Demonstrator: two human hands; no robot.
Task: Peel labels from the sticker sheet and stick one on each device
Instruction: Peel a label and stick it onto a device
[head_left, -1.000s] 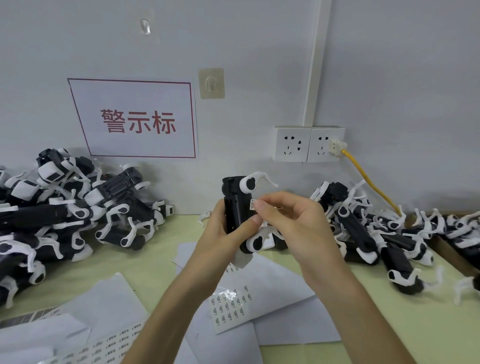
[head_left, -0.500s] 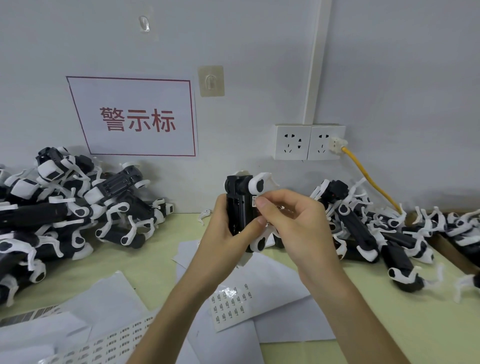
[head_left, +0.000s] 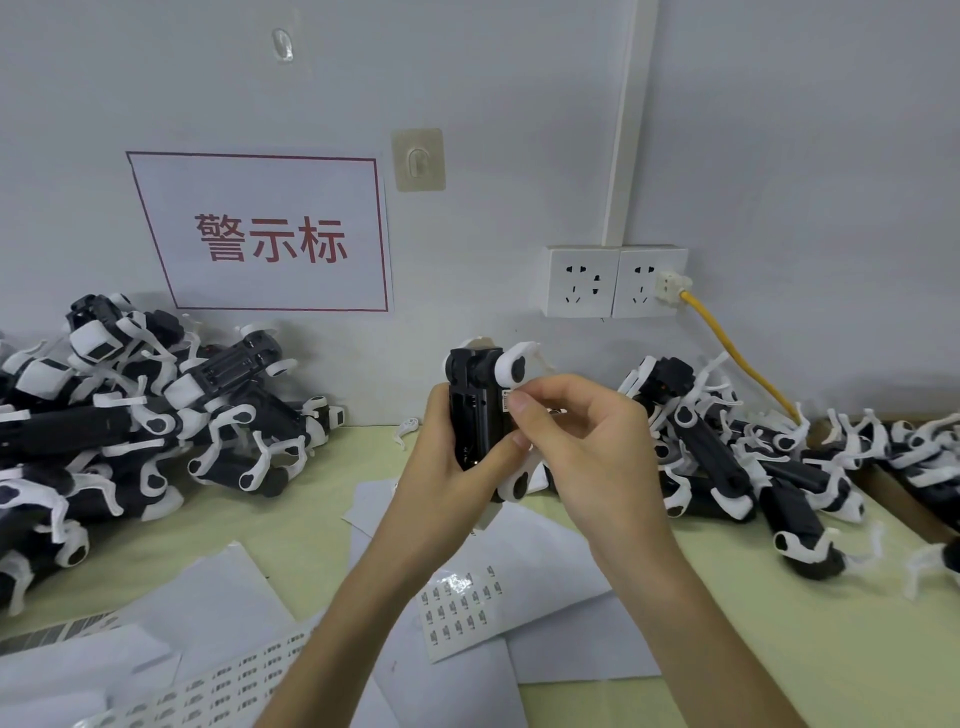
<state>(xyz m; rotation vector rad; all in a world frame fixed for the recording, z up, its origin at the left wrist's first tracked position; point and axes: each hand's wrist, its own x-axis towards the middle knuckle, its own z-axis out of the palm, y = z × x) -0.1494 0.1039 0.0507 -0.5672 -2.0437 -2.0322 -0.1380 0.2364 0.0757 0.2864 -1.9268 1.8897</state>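
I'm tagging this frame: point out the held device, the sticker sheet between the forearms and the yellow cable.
held device (head_left: 470, 410): head view, black body.
sticker sheet (head_left: 461, 610): head view, printed middle.
yellow cable (head_left: 736, 355): head view, middle.

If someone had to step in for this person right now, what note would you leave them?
Left hand: grips one device, held upright.
Right hand: fingers pinch a label against the device's side.
Sticker sheet: lies below the hands, with many labels on it.
Done: one label is peeled and at the device. I cannot tell whether it is fully stuck.
Left: press it down, set the device aside, then work through the left pile and right pile. I cannot tell which pile is already labelled.
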